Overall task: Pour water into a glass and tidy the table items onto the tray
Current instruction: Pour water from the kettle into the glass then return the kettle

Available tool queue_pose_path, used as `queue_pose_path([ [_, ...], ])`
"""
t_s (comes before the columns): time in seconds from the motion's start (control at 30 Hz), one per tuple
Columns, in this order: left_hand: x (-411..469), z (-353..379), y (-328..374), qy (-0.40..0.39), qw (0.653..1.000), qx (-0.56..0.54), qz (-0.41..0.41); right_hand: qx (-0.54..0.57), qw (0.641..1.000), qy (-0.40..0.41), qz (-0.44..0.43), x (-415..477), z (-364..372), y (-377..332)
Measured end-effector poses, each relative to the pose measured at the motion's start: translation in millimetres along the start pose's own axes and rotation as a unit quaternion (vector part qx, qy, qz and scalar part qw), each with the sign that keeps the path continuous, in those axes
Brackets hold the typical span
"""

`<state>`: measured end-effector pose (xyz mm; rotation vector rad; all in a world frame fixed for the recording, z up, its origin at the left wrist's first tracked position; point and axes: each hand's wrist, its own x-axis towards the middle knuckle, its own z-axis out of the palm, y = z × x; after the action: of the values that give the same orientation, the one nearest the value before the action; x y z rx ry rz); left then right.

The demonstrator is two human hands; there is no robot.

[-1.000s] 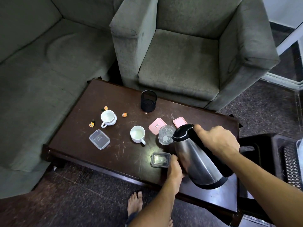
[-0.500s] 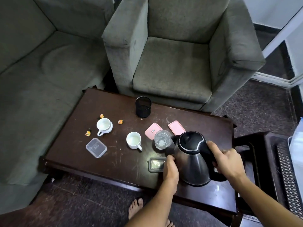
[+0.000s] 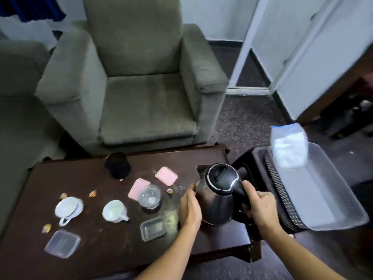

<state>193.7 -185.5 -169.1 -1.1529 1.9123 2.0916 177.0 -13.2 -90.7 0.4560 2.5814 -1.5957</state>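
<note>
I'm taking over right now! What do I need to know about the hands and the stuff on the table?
The left hand presses straight fingers against the kettle. The right hand grips its handle.
The kettle is upright at the right end of the table, beside the glass; how full the glass is cannot be told.
The tray sits right of the table and holds none of the table items yet.
Left: let go of the kettle, then move the cups, pink lids and clear boxes onto the tray.
</note>
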Motion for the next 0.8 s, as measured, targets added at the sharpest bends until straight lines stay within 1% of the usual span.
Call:
queue_pose_path([
  [0.1,-9,23,28,0.015,0.999,0.050,0.015,0.011,0.999,0.043,-0.003,0,-30,-10],
  [0.17,-20,37,48,0.005,0.992,0.110,0.060,0.012,0.998,0.059,0.001,2,-52,-17],
  [0.27,-42,63,76,-0.036,0.977,0.176,0.118,0.015,0.996,0.088,0.015,7,-92,-26],
  [0.43,-84,128,105,-0.124,0.960,0.177,0.180,0.042,0.985,0.165,-0.001,18,-168,-26],
  [0.6,-117,194,107,-0.172,0.956,0.165,0.169,0.031,0.981,0.190,-0.011,35,-251,-11],
  [0.7,-131,232,96,-0.202,0.960,0.146,0.129,0.031,0.981,0.189,-0.014,51,-290,7],
  [0.8,-138,268,81,-0.198,0.972,0.104,0.067,0.020,0.986,0.167,-0.011,71,-320,32],
])
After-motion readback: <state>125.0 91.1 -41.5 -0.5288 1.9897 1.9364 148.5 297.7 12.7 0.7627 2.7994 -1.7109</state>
